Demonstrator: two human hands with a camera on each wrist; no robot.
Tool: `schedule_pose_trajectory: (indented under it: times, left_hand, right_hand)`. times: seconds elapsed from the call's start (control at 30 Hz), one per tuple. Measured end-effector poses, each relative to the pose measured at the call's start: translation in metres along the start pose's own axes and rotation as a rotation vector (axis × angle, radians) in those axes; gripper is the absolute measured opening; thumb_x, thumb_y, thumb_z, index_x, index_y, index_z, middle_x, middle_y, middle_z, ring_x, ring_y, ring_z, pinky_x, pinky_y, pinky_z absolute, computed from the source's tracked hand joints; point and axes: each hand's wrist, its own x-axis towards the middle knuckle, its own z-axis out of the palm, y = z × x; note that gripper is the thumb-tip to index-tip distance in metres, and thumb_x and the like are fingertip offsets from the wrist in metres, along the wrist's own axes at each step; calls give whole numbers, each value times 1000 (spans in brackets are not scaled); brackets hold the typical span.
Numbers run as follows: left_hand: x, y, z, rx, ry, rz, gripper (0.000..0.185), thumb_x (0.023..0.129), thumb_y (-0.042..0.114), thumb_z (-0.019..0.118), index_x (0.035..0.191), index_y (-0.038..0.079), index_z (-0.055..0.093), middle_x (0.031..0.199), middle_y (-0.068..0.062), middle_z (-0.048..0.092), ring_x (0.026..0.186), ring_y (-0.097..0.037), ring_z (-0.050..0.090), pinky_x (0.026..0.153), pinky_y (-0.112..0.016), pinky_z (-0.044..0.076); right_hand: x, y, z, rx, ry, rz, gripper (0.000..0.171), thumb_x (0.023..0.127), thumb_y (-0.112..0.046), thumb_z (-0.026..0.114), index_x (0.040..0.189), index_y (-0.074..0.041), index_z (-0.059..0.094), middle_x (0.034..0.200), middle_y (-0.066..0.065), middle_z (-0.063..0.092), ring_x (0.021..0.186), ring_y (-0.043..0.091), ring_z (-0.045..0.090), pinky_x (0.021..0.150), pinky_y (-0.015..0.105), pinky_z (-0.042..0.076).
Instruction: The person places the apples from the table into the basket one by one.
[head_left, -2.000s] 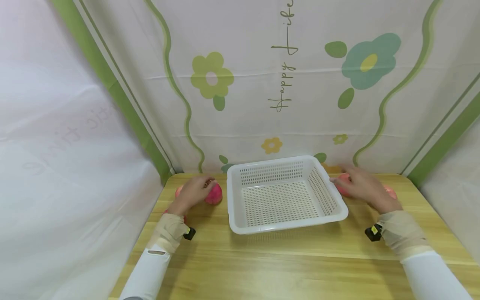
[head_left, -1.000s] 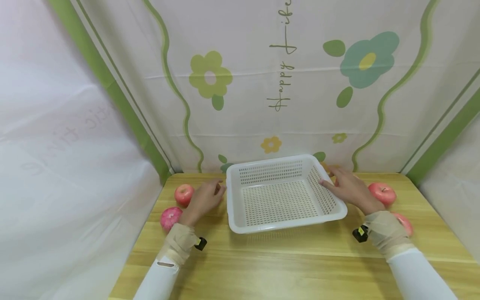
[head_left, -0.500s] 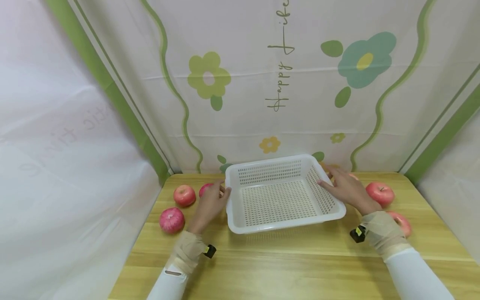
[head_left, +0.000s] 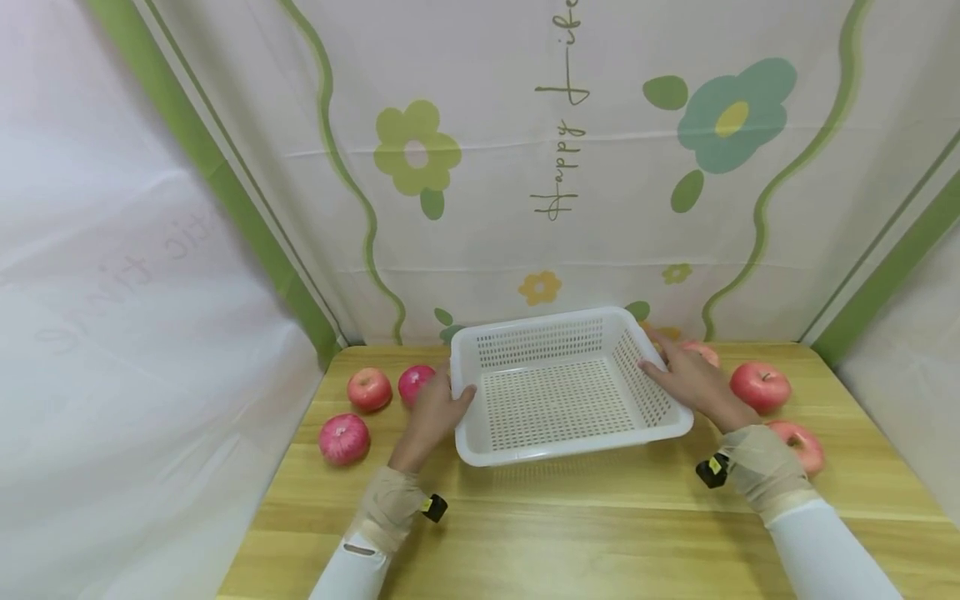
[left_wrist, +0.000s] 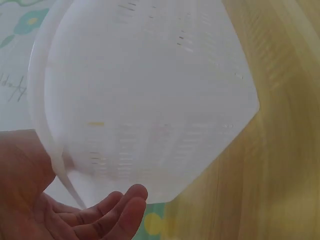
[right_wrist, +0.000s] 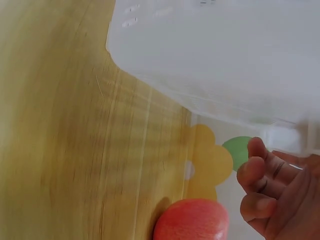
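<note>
A white plastic basket (head_left: 570, 451) with slotted walls stands at the back of the table, nothing inside it. My left hand (head_left: 435, 417) grips its left rim, thumb on top and fingers outside along the wall. In the left wrist view the rim of the basket (left_wrist: 135, 95) passes between thumb and curled fingers (left_wrist: 131, 212). On the opposite side my right hand (head_left: 693, 383) holds the right rim, thumb over the edge. The right wrist view shows its bent fingers (right_wrist: 257, 177) below the basket (right_wrist: 225, 55); the thumb is hidden there.
Left of the basket lie an apple (head_left: 368, 390) and two round, streaked magenta things, one nearer (head_left: 344, 440) and one beside the left hand (head_left: 414, 383). Several apples sit right, including a large apple (head_left: 761, 387) and one by the forearm (head_left: 798, 447). A patterned curtain (head_left: 487, 208) hangs behind.
My left hand has moved right from the farther magenta thing to the basket's left rim. My right hand has left the back apple and come left onto the right rim.
</note>
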Motion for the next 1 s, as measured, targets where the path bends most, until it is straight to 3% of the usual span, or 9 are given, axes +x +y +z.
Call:
schedule_pose_trajectory:
  times: [0.17, 0.43, 0.7, 0.9, 1.0]
  left_hand:
    - [2, 2, 7, -43, 10, -57, 65, 102, 15, 68, 159, -1, 40, 139, -30, 65, 117, -44, 72, 84, -52, 67]
    - [4, 1, 11, -79, 44, -131, 66, 103, 12, 62, 159, -6, 34, 138, -37, 63, 118, -46, 71, 84, -53, 66]
    - [5, -4, 10, -96, 25, -110, 63, 105, 10, 56, 162, -3, 32, 142, -36, 61, 123, -47, 69, 89, -57, 65]
    - [5, -7, 9, -122, 5, -83, 63, 106, 10, 53, 165, 3, 31, 147, -32, 60, 125, -45, 68, 97, -60, 61]
    - [5, -9, 9, -136, -6, -79, 64, 107, 11, 52, 167, 6, 29, 149, -30, 60, 127, -43, 66, 100, -61, 59]
  right_hand:
    - [-1, -1, 0, 16, 10, -10, 77, 110, -31, 56, 170, -3, 16, 119, 35, 72, 65, 17, 75, 57, 33, 62]
    - [-3, -3, 4, 7, 11, -8, 77, 110, -30, 54, 170, -3, 15, 116, 33, 72, 65, 16, 74, 60, 35, 62]
    - [-6, -6, 8, -51, 28, 14, 76, 110, -31, 54, 168, 2, 18, 113, 32, 72, 66, 16, 73, 61, 35, 60]
    - [-11, -9, 11, -86, 43, 38, 77, 110, -33, 54, 169, 1, 18, 89, 18, 73, 63, 16, 69, 56, 34, 55]
    - [-14, -11, 13, -104, 47, 48, 77, 110, -34, 54, 168, 1, 19, 90, 19, 73, 64, 17, 68, 53, 33, 53]
